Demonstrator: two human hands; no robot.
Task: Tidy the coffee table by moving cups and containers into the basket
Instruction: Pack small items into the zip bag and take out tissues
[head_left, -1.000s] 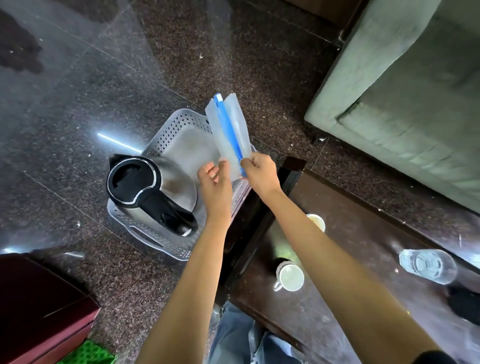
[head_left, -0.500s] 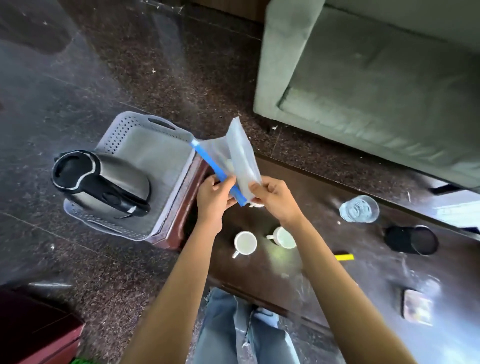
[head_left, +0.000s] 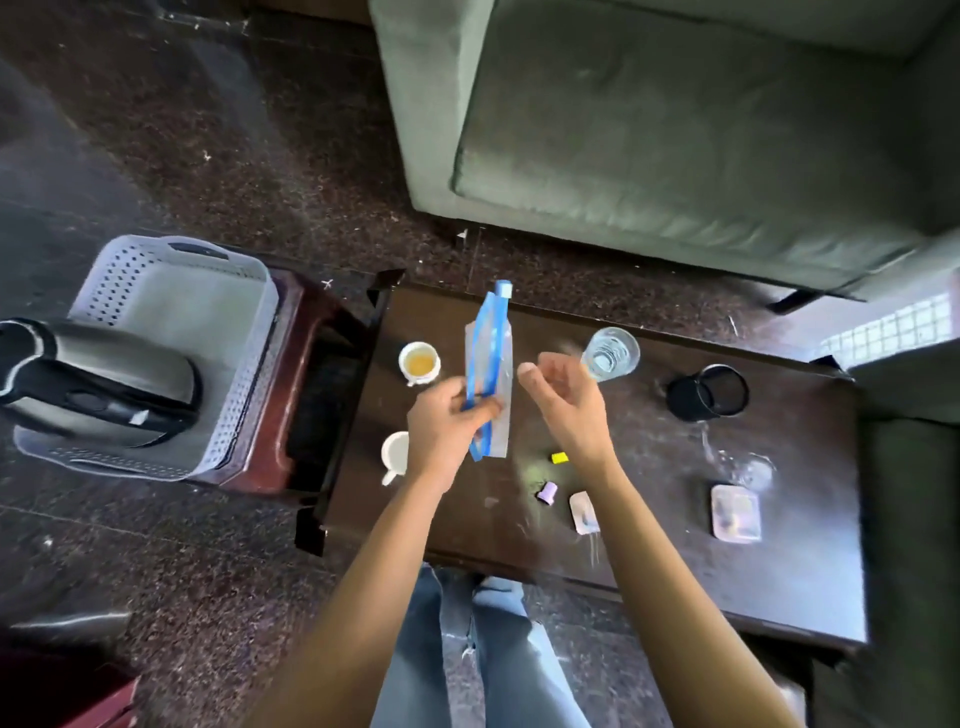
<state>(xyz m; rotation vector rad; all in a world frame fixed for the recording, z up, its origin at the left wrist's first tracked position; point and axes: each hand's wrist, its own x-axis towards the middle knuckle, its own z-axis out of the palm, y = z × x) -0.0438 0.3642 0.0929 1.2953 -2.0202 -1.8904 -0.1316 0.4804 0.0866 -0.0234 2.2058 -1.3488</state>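
My left hand (head_left: 447, 421) pinches a clear zip bag with a blue seal (head_left: 491, 364) above the dark coffee table (head_left: 649, 530). My right hand (head_left: 563, 400) hovers just right of the bag, fingers loosely curled, holding nothing. A white cup with tea (head_left: 418, 362) stands left of the bag, and a second white cup (head_left: 395, 454) is partly hidden behind my left wrist. A clear glass (head_left: 610, 353) and a black cup (head_left: 709, 391) stand further right. The grey perforated basket (head_left: 156, 291) sits on a red stool at the left, with a steel kettle (head_left: 98, 382) lying in it.
Small items lie on the table: a yellow piece (head_left: 559, 458), a purple cap (head_left: 547, 491), a pink packet (head_left: 583, 512) and a small square container (head_left: 735, 512). A grey-green sofa (head_left: 675, 130) stands beyond the table. My legs in jeans are at the near edge.
The view swung right from the basket to the table. The bag came back over the table, and my right hand let go of it; my left hand alone holds it now.
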